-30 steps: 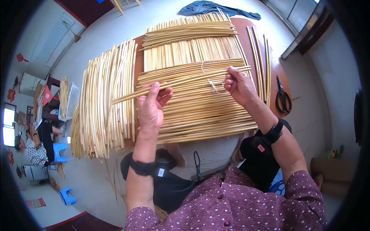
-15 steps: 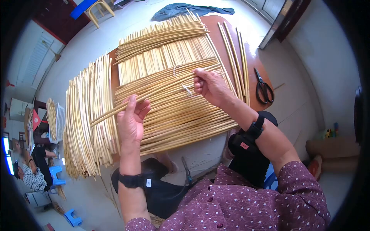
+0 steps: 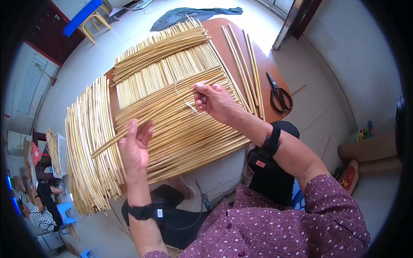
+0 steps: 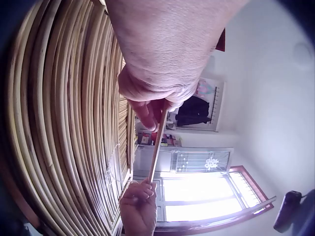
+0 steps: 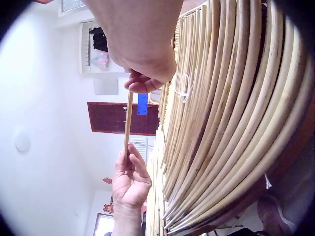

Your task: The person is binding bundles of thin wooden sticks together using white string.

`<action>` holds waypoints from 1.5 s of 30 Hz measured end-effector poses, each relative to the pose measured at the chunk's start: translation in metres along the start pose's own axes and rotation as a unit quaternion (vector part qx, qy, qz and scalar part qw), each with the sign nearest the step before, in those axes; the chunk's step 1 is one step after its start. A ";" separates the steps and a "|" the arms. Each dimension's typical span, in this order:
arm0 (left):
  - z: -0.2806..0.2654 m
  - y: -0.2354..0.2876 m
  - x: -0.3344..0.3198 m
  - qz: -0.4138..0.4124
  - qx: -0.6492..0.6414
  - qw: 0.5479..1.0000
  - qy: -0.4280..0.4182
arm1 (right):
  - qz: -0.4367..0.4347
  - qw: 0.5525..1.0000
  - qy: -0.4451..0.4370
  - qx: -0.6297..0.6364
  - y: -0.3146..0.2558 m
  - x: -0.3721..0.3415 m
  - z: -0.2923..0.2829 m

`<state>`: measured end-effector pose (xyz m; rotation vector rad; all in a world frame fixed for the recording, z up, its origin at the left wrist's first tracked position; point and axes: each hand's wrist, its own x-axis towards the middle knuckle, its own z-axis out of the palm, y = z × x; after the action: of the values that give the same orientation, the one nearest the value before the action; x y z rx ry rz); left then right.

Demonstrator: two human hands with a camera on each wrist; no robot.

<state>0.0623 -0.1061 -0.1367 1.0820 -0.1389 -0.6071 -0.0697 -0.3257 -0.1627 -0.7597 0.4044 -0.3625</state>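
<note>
Thin canes (image 3: 105, 146) are being held slantwise above the bench (image 3: 262, 64), their left end reaching over the pile (image 3: 88, 144) at its left edge. They are being gripped near that end by the left hand (image 3: 135, 148), between thumb and fingers, and are being pinched farther along by the right hand (image 3: 215, 101), its fingers curled. Beneath them, rows of canes (image 3: 172, 148) are being carried toward the near edge, with white string (image 3: 189, 105) lying across, near the right hand. Black scissors (image 3: 280, 98) are being supported near the right edge, beside loose rods (image 3: 241, 64).
</note>
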 end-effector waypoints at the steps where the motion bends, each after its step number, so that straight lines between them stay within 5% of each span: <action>1: 0.000 0.000 0.000 0.001 0.002 1.000 0.001 | -0.001 1.000 0.001 0.000 -0.001 0.000 -0.001; 31: 0.006 -0.006 -0.003 -0.007 0.032 0.996 -0.088 | 0.005 0.999 0.037 0.025 0.002 0.003 -0.006; 45: 0.001 -0.004 -0.002 -0.040 0.025 0.999 -0.010 | 0.002 1.000 -0.010 0.019 0.004 0.005 -0.005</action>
<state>0.0589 -0.1070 -0.1389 1.1335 -0.1283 -0.6891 -0.0677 -0.3281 -0.1703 -0.7248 0.3795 -0.3576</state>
